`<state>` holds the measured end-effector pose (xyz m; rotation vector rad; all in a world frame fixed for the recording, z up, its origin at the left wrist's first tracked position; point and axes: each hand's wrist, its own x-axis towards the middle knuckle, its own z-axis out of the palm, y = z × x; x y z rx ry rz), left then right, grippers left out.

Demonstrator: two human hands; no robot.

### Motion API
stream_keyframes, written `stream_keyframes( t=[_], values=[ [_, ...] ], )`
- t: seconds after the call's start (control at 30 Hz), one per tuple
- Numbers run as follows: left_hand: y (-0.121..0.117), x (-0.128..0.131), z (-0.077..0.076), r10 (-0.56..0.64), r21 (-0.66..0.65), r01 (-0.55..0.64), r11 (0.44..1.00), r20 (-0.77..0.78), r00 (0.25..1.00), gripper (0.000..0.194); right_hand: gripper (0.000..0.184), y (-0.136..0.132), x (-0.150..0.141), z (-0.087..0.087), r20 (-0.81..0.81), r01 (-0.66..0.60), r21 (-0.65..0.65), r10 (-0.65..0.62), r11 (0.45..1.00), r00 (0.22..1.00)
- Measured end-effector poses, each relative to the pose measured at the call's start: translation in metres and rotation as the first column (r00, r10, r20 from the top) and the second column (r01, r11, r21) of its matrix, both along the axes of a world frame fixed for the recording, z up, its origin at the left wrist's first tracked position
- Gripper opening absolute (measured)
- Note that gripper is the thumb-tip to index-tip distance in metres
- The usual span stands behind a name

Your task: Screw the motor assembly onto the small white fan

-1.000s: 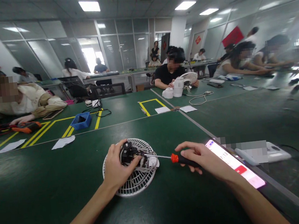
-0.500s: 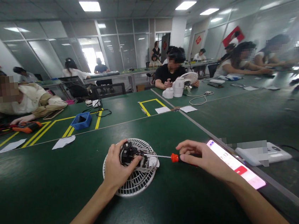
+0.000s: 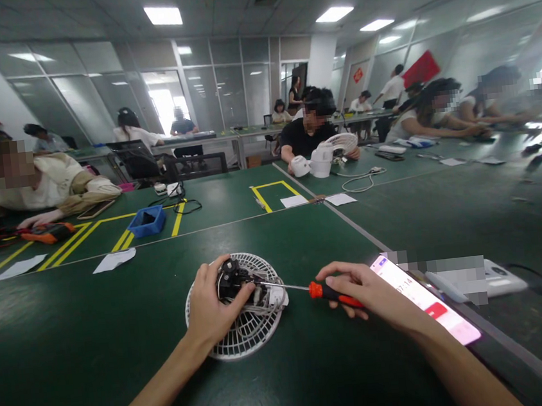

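A white round fan grille (image 3: 246, 331) lies flat on the green table (image 3: 74, 353) in front of me. On it sits a black motor part (image 3: 233, 281) with white wiring. My left hand (image 3: 211, 306) grips that part, thumb across it. My right hand (image 3: 362, 290) is closed round the red-and-black handle of a screwdriver (image 3: 319, 290). Its metal shaft runs left, and the tip meets the motor part.
A lit phone (image 3: 424, 300) and a white device (image 3: 494, 276) lie right of my right hand. Farther back are a blue tray (image 3: 147, 220), paper slips, yellow floor-tape markings, and several people seated at the tables, one with white fan parts (image 3: 317, 161).
My right hand's fingers have shifted round the screwdriver handle, as in turning it. The left hand and the grille stay put. The person opposite has moved the white parts slightly.
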<state>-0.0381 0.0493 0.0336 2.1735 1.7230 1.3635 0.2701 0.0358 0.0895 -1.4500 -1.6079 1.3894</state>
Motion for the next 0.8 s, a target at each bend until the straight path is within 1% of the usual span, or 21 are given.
stream_keyframes(
  t=[0.17,0.33,0.47,0.53,0.57,0.63,0.7,0.73,0.8],
  values=[
    [-0.001,-0.001,0.0,0.001,0.007,-0.001,1.0,-0.001,1.0,0.058,0.042,0.0,0.003,0.003,-0.015,0.02,0.112,-0.018,0.993,1.0],
    [-0.001,0.0,0.001,0.0,0.008,-0.001,1.0,0.006,1.0,0.059,0.036,0.002,0.003,0.004,-0.018,0.068,0.212,-0.065,0.975,0.998],
    [-0.001,0.001,0.002,0.002,0.007,-0.002,1.0,0.015,1.0,0.06,0.033,0.002,0.0,0.002,0.005,0.056,0.248,-0.059,0.967,0.998],
    [0.0,0.001,0.001,0.005,0.002,-0.005,1.0,0.018,1.0,0.06,0.035,0.002,0.0,-0.001,0.014,0.041,0.224,-0.045,0.974,0.999],
    [0.0,0.001,0.001,0.008,0.002,-0.008,1.0,0.02,1.0,0.06,0.04,0.002,0.0,-0.003,0.008,0.038,0.191,-0.04,0.981,0.999],
    [0.0,0.0,0.0,0.007,0.001,-0.007,1.0,0.02,1.0,0.06,0.049,0.003,0.0,-0.007,-0.014,0.021,0.083,-0.02,0.996,1.0],
    [0.0,0.0,0.0,0.004,0.001,-0.004,1.0,0.018,1.0,0.06,0.051,0.003,0.0,-0.008,-0.014,-0.017,-0.014,0.017,1.0,1.0],
    [0.0,-0.001,-0.001,0.002,0.001,-0.002,1.0,0.015,1.0,0.06,0.05,0.003,0.0,-0.008,-0.007,-0.029,-0.036,0.029,0.999,1.0],
    [0.0,-0.001,-0.001,0.001,0.002,-0.001,1.0,0.009,1.0,0.06,0.048,0.003,0.0,-0.006,0.011,-0.021,-0.029,0.021,0.999,1.0]
  ],
)
